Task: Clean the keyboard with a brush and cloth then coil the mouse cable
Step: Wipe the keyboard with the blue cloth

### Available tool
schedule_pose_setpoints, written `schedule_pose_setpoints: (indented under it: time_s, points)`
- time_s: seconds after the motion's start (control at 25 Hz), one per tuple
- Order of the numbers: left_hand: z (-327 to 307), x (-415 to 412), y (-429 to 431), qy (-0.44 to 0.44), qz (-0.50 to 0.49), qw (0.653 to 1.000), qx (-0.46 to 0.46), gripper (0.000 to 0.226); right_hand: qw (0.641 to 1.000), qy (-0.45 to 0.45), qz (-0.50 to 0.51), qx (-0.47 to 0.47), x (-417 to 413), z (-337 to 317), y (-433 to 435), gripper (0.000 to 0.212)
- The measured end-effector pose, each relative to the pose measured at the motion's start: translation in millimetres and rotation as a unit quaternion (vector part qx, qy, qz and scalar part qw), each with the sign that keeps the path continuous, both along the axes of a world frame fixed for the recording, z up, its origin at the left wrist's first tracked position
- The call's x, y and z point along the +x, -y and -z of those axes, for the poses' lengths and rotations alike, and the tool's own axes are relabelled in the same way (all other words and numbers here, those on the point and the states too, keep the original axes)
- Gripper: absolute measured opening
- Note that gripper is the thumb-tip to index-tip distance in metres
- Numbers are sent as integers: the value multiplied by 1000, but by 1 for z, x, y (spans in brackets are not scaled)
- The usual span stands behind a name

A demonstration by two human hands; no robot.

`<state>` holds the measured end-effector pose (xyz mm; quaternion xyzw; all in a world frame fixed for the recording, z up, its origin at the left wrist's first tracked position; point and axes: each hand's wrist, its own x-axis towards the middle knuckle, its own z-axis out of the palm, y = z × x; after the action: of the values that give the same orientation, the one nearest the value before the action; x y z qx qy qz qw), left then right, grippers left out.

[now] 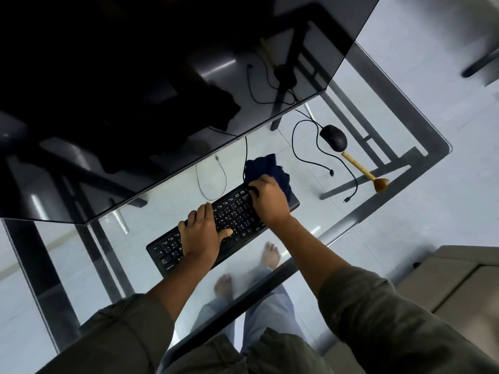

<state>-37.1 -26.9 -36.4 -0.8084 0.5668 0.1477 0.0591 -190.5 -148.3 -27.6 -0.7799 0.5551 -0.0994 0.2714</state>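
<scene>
One glass table [378,209] bore everything. Behind the keyboard [232,211] loomed a dark monitor [162,76]. The keyboard's long axis ran near-left to far-right, parallel to the table's near edge. Left hand [201,233] lay flat on its middle keys, fingers relaxed; right hand [268,199] gripped a dark cloth [266,164] at its right end. Beyond that end, past bare glass, lay the mouse [334,137], brush [363,170] and loose cable [310,160]

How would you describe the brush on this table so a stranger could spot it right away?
Start at the glass table's right-hand corner, right of the black keyboard. A black mouse lies there, and the brush lies beside it, handle end toward the mouse. It is the only pale wooden thing, with a fan of tan bristles, among black cables.
</scene>
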Motion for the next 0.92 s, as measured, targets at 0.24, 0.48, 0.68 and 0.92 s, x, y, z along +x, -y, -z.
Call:
schedule_pose_setpoints:
  time_s: [0.24,0.48,0.68,0.92]
  points:
    - [-2,2,0,5,9,1000,-2,90,992,-25,125,3,-23,2,28,25]
    - [-4,27,-4,-54,42,998,-3,90,964,24,264,10,-47,6,-11,27]
    - [-9,68,-31,-73,23,997,1,81,940,49,335,44,-37,5,-71,30]
    - [-9,69,-37,-65,56,996,16,77,950,104,271,113,37,0,-174,30]
